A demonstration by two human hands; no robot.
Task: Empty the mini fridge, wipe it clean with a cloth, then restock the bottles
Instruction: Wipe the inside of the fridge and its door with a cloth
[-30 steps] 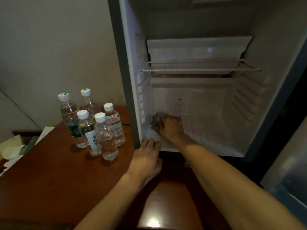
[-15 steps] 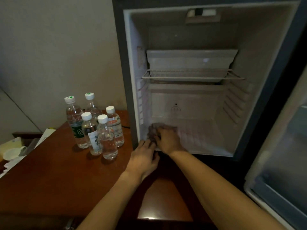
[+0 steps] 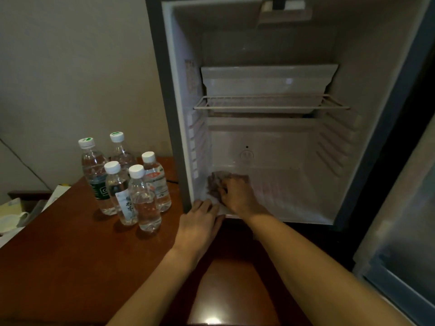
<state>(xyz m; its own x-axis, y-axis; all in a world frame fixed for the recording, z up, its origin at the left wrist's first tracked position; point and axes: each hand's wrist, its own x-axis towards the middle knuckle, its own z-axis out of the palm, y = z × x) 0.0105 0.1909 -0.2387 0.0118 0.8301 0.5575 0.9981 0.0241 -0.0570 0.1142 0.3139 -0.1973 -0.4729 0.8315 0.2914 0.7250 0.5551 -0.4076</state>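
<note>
The mini fridge stands open with no bottles inside; a wire shelf crosses its middle. On the fridge floor at the front left lies a dark crumpled cloth. My right hand presses down on the cloth, fingers curled over it. At the fridge's lower left front edge my left hand rests flat with fingers straight. Several clear water bottles with white caps stand together on the brown wooden table left of the fridge.
The fridge door hangs open at the right. A white cup and papers lie at the table's far left edge. A beige wall rises behind the bottles.
The view has pulled back and up, showing more of the fridge's top. My right hand with the cloth has slid slightly toward the front left of the fridge floor. The left hand stays put.
</note>
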